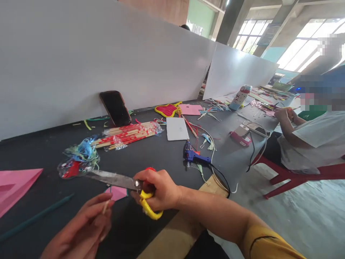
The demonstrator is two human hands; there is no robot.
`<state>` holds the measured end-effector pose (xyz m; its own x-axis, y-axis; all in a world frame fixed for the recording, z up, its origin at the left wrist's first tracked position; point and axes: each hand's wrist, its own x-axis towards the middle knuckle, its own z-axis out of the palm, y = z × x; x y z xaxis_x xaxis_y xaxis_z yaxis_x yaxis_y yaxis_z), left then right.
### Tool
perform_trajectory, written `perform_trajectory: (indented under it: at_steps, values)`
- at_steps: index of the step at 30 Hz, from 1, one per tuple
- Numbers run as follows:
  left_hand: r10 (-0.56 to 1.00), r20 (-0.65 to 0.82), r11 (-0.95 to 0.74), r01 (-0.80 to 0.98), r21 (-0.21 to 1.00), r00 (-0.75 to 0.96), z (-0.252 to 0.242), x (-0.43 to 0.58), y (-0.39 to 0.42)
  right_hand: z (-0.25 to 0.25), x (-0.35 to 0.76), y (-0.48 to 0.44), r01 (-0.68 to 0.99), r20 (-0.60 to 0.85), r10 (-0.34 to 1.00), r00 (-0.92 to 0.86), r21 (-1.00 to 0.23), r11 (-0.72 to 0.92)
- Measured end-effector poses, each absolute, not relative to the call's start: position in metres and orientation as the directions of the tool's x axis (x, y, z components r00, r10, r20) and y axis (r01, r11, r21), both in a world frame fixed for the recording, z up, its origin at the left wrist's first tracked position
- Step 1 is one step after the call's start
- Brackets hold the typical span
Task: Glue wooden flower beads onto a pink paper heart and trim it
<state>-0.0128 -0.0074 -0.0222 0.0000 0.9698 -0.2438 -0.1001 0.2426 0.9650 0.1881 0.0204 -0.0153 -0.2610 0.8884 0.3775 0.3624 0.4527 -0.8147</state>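
Observation:
My right hand [157,189] grips a pair of yellow-handled scissors [113,179], its long metal blades pointing left over the dark table [151,172]. The blades look closed. Low at the left, my left hand [83,225] pinches a thin pale stick [106,207] between its fingers. Just beyond that stick and under the scissors lies a small pink paper piece [116,192], partly hidden. A larger pink paper sheet [13,187] lies at the left edge, and a long teal rod [35,217] lies near my left hand.
Beyond my hands lie a tangle of colored threads [83,153], a packet of red-and-tan sticks [126,136], a blue glue gun [195,156], and a phone [115,108] against a white partition [107,54]. A seated person [304,140] works at the right on a red chair [296,176].

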Motion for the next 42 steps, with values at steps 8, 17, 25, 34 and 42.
perform_trajectory:
  at_steps: [8, 17, 25, 34, 42]
  values:
    - [0.999, -0.016, 0.009, 0.226, 0.974, 0.031, -0.013, 0.003, -0.009, -0.007, 0.178, 0.008, 0.142, 0.316, 0.887, -0.337, -0.914, 0.38]
    - [0.949, 0.287, -0.223, 0.367, 0.903, -0.13, -0.002, -0.013, -0.007, 0.012, 0.197, 0.022, 0.088, 0.356, 0.913, -0.199, -0.921, 0.379]
    - [0.93, 0.353, -0.28, 0.423, 0.862, -0.103, 0.001, -0.017, -0.009, 0.014, 0.199, 0.021, 0.246, 0.431, 0.836, -0.339, -0.818, 0.521]
    - [0.94, -0.077, 0.033, 0.135, 0.99, 0.333, -0.006, 0.007, -0.021, 0.007, 0.189, 0.013, 0.266, 0.426, 0.725, -0.541, -0.732, 0.628]
    - [0.968, -0.086, 0.021, 0.264, 0.964, 0.236, -0.009, 0.002, -0.011, 0.014, 0.189, 0.013, 0.506, 0.391, 0.773, -0.499, -0.594, 0.626]
